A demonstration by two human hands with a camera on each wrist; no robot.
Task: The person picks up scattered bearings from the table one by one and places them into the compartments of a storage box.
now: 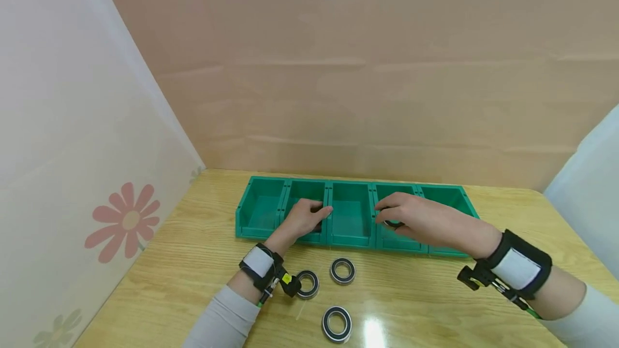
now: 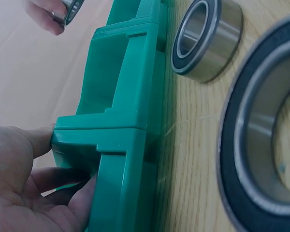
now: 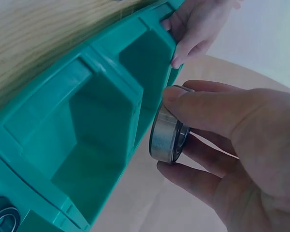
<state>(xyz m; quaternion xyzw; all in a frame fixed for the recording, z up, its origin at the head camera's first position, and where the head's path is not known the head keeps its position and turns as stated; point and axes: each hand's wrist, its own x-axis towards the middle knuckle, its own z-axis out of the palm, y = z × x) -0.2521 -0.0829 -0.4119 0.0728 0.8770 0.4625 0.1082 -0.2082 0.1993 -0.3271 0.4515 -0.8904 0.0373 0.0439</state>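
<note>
My right hand [image 1: 411, 216] pinches a ball bearing [image 3: 163, 137] between thumb and fingertips, above the fourth compartment from the left of a green bin row [image 1: 350, 241]. The bearing is tilted on edge, its steel side showing. My left hand [image 1: 302, 218] reaches into the second compartment, thumb at the divider and fingers bent down inside. Its fingertips are hidden by the bin wall; I cannot tell whether they hold anything. Three bearings lie flat on the table before the bins: one [image 1: 343, 271] near the middle bin, one [image 1: 309, 285] beside the left wrist, one [image 1: 337, 324] nearest me.
Another bearing [image 3: 4, 222] sits in a compartment at the right wrist view's lower left. The wooden table [image 1: 411, 299] meets a brown paper-covered wall [image 1: 367, 95] behind the bins. A white panel with a pink flower [image 1: 129, 220] stands at left.
</note>
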